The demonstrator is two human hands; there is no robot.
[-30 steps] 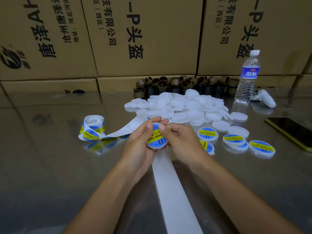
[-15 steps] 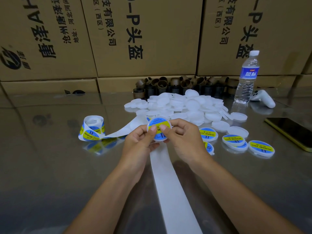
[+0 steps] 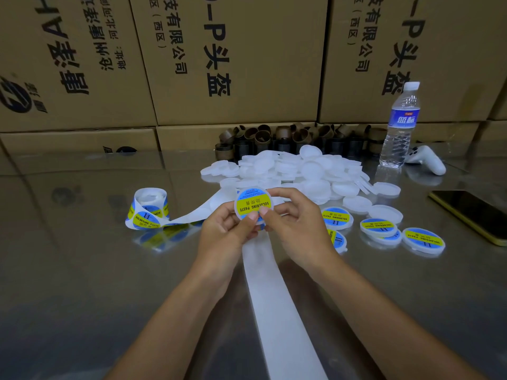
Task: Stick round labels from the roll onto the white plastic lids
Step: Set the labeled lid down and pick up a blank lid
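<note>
Above the worktop, left hand and right hand fingers pinch a labelled lid, tilted up

I see bare table left of my hands. Ahead, the lid pile blocks; finished lids crowd the right.

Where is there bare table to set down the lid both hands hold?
Bare: left of the backing strip, nearer than the label roll; also nearer than the labelled lids and phone. Crowded: between the unlabelled lid pile and labelled lids.
</note>
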